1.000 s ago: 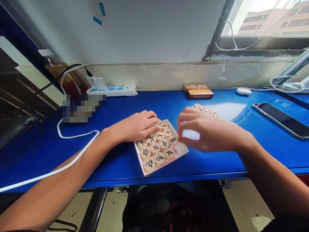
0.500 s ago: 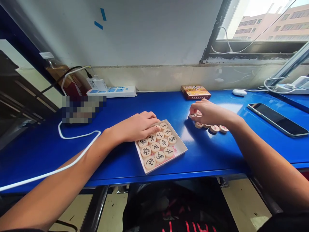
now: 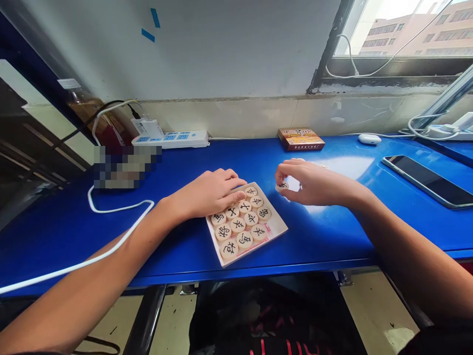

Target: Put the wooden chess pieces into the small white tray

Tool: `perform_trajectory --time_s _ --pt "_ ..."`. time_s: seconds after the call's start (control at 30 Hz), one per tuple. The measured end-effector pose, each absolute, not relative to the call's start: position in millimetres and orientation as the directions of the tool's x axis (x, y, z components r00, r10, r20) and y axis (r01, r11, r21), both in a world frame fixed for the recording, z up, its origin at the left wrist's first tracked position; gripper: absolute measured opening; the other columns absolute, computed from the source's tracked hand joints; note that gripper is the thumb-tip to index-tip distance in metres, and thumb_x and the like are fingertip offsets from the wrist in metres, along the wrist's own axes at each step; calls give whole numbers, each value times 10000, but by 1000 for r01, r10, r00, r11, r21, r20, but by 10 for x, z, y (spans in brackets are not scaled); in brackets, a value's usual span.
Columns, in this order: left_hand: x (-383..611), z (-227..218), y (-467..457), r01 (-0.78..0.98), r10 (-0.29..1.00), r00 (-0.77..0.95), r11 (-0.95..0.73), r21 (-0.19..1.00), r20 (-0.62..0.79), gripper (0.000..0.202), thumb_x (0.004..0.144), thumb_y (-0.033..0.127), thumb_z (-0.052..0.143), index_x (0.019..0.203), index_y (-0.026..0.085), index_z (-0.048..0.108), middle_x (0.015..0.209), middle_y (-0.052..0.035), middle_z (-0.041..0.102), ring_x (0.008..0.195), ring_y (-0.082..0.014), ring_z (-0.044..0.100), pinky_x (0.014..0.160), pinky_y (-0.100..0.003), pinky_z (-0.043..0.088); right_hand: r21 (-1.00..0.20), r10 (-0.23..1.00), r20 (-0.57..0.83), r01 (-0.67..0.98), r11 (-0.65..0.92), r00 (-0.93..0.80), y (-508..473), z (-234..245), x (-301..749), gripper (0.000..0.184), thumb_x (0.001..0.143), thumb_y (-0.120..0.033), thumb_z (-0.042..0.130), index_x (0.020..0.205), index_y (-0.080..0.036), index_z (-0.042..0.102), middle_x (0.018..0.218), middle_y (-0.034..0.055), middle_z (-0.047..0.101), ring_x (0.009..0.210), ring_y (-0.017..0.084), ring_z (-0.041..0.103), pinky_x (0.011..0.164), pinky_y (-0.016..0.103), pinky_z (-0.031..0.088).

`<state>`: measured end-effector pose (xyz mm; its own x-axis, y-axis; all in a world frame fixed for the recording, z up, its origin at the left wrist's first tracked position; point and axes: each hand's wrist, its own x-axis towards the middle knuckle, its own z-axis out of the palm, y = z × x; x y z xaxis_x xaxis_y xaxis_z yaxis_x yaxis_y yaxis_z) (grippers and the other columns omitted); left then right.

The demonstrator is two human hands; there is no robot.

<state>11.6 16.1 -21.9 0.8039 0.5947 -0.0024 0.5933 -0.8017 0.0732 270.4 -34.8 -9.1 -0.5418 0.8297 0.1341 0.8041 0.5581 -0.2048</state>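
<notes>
A shallow white box tray (image 3: 275,228) lies tilted near the desk's front edge. Several round wooden Chinese chess pieces (image 3: 244,240) with black characters sit in it in rows; bare lining shows along the right side. My left hand (image 3: 218,191) holds the tray at its upper left, thumb over the pieces and fingers along the rim. To the right of the tray, my right hand (image 3: 308,181) pinches one black-marked Chinese chess piece (image 3: 282,186) between thumb and fingers, just above the desk. Other pieces behind the right hand are mostly hidden, with only slivers showing.
A brown Chinese chess carton (image 3: 301,139) stands at the back by the wall. Rightward lie a white earbud case (image 3: 370,139) and a phone (image 3: 428,181). A power strip (image 3: 185,139), a bottle (image 3: 86,106) and a white cable (image 3: 121,241) are on the left.
My right hand has moved left and slightly nearer, carrying a piece away from the group on the desk toward the tray. My left hand stays on the tray.
</notes>
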Motion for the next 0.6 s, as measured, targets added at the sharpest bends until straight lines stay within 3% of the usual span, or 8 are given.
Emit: perform_trajectory --time_s 0.13,0.23,0.4,0.6 --pt "227 -256 52 719 723 678 -690 85 133 498 950 570 326 1270 248 532 1185 -55 590 1104 -270 499 967 -485 309 -318 695 157 630 708 -702 -599 60 2584 129 793 -197 589 917 -190 555 911 25 598 879 158 500 725 270 392" --pt "320 -259 -73 735 745 648 -667 127 161 556 872 622 441 1261 237 538 1193 -66 590 1139 -288 484 1013 -549 257 -339 625 128 558 757 -770 -703 70 2499 140 784 -169 605 917 -178 563 909 34 605 915 165 497 772 284 392" --pt "403 -247 -209 741 746 641 -663 110 180 580 828 559 511 1308 233 496 1244 -91 561 1191 -316 448 1031 -650 160 -302 623 140 567 767 -769 -705 15 2477 148 797 -181 607 941 -178 575 946 39 608 958 177 488 798 303 391" --pt "413 -285 -196 737 742 641 -666 114 193 575 831 576 502 1291 230 503 1242 -94 572 1184 -322 449 1019 -676 141 -285 612 118 564 775 -782 -714 15 2455 131 795 -174 611 920 -176 574 927 40 609 950 180 485 803 309 384"
